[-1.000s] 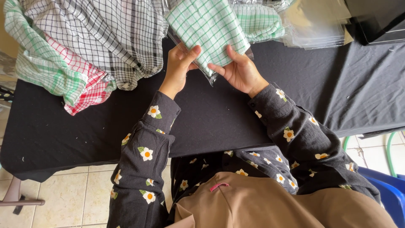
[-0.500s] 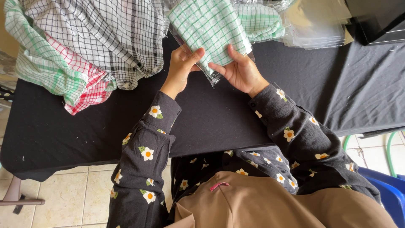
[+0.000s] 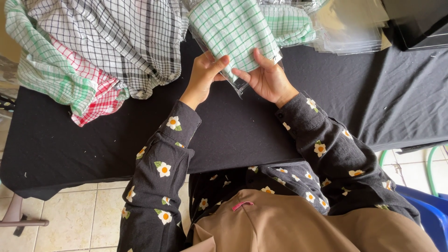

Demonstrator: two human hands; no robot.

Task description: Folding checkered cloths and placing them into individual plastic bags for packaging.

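Both hands work at the far-middle of the black cloth-covered surface (image 3: 289, 116). Left hand (image 3: 204, 77) and right hand (image 3: 267, 78) each have a closed grip on the near end of a folded green-and-white checked cloth (image 3: 231, 30), which sits inside a clear plastic bag (image 3: 239, 86). The bag's open edge sticks out just below the cloth, between the two hands. Left thumb lies on top of the cloth at its lower left corner, fingers curled underneath. Right-hand fingers spread flat against the cloth's lower right edge, thumb pointing toward the left hand; the thumbs are near each other, not touching as far as visible. The cloth is tilted, its far end running up out of the top of the view, held a little off the surface at the near end.

Just beyond it lies a second folded green-checked cloth in plastic (image 3: 289, 23). To its right, a stack of empty clear plastic bags (image 3: 350, 30). A dark box corner (image 3: 415, 21) sits at the top right. At the left, a loose heap: black-and-white checked fabric (image 3: 112, 42) over a red-and-white checked piece (image 3: 95, 98) and a green-and-white checked piece (image 3: 42, 70). Sleeves are dark with a white flower print (image 3: 163, 158). Tiled floor (image 3: 70, 219) below, blue plastic seat edge (image 3: 427, 210) at the lower right.
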